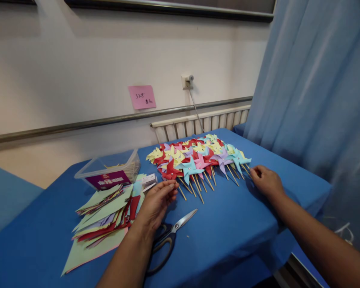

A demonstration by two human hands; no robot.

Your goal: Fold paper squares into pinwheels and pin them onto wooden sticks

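Observation:
Rows of paper pinwheels in red, yellow, pink, lilac and light blue lie on the blue-covered table, their wooden sticks pointing toward me. At the right end, the fingers of my right hand are closed at the stick of a light blue pinwheel. My left hand is at the near left, thumb and fingers pinched together just below a red pinwheel. What it pinches, if anything, I cannot make out. Scissors lie beside my left wrist with blades pointing away to the right; the forearm partly covers their handles.
Left of my hand is an uneven stack of coloured paper. Behind it stands a clear plastic box of thin sticks, with a small white packet nearby. A radiator lines the wall; a blue curtain hangs at right.

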